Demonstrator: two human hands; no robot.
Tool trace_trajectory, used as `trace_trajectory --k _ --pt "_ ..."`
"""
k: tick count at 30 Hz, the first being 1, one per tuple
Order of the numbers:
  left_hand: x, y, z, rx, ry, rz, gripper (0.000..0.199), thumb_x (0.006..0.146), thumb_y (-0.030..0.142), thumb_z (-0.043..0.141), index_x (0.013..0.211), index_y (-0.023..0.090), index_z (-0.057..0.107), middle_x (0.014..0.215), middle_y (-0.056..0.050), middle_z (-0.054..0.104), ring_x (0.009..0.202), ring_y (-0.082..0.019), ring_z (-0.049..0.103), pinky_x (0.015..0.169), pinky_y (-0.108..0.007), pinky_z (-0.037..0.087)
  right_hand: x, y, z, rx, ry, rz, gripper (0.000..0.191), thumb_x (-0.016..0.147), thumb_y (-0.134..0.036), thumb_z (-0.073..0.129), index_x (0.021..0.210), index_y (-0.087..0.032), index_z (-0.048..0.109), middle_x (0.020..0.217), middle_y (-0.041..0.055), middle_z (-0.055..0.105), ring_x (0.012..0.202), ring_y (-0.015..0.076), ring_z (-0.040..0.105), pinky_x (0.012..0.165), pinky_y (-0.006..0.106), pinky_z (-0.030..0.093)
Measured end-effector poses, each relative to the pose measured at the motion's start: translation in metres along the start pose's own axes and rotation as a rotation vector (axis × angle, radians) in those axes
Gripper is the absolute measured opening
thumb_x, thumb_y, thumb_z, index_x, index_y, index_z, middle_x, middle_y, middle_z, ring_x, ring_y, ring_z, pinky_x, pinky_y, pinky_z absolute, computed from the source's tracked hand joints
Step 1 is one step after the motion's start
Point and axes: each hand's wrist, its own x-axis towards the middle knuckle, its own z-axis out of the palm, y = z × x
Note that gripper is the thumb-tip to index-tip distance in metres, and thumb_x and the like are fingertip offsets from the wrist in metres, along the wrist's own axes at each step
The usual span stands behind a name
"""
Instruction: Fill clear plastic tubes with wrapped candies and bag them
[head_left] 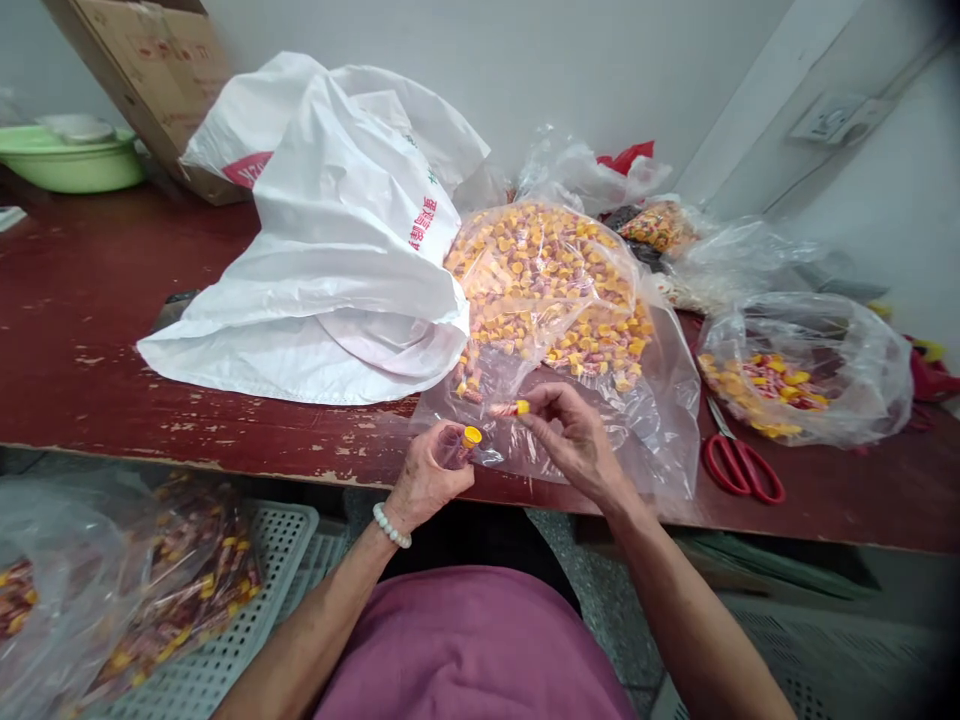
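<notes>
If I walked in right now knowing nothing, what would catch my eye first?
Most likely the big clear bag of yellow-capped pieces heaped mid-table, right beyond the hands. Next, the left hand and right hand, each pinching one small yellow-capped piece at the table's near edge. Then the white plastic bag spread to the left, and the red scissors lying to the right.

Red scissors [742, 468] lie near a green basin [71, 160].
</notes>
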Motion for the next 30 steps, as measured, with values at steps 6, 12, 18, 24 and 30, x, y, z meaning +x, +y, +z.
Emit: trace_trajectory --k 6,12,18,24,30 --pt "-0.003 0.006 0.000 0.177 -0.091 0.128 0.026 0.061 0.007 0.058 0.086 0.015 0.060 0.079 -0.001 0.062 0.072 -0.013 0.057 0.068 -0.023 0.044 -0.004 -0.048 -0.001 -0.279 -0.393 -0.304 0.012 0.092 -0.021 0.046 0.096 -0.022 0.058 0.087 0.0032 0.061 0.080 0.0156 0.053 0.073 0.029 0.043" --pt "-0.003 0.005 -0.002 0.180 -0.071 0.123 0.028 0.059 0.006 0.058 0.085 0.016 0.060 0.073 0.001 0.058 0.067 -0.012 0.053 0.063 -0.022 0.042 -0.002 -0.039 0.014 -0.236 -0.361 -0.296 0.023 0.091 -0.012 0.038 0.106 -0.021 0.053 0.095 0.0049 0.061 0.087 0.0162 0.055 0.077 0.029 0.045" --pt "-0.002 0.001 -0.005 0.006 -0.063 -0.018 0.028 0.054 0.003 0.058 0.080 0.014 0.058 0.074 0.001 0.060 0.067 -0.012 0.055 0.060 -0.021 0.043 -0.015 -0.033 0.033 -0.148 -0.373 -0.245 0.040 0.078 -0.005 0.040 0.113 -0.021 0.052 0.106 0.0074 0.063 0.096 0.0194 0.057 0.085 0.036 0.046" --pt "-0.002 -0.007 -0.017 -0.149 0.101 -0.208 0.044 0.055 0.012 0.066 0.096 0.015 0.052 0.074 0.001 0.064 0.050 -0.008 0.047 0.033 -0.016 0.031 0.013 0.035 0.014 -0.204 0.083 0.178 0.021 0.084 -0.017 0.041 0.093 -0.018 0.061 0.090 0.0060 0.066 0.080 0.0174 0.060 0.074 0.031 0.047" --pt "-0.004 -0.010 -0.021 -0.182 0.132 -0.207 0.046 0.053 0.012 0.069 0.095 0.016 0.051 0.076 0.001 0.065 0.051 -0.009 0.048 0.031 -0.015 0.034 0.060 0.069 0.035 -0.585 -0.116 0.074 0.025 0.086 -0.034 0.052 0.102 -0.022 0.067 0.108 0.0087 0.061 0.094 0.0215 0.056 0.080 0.031 0.045"
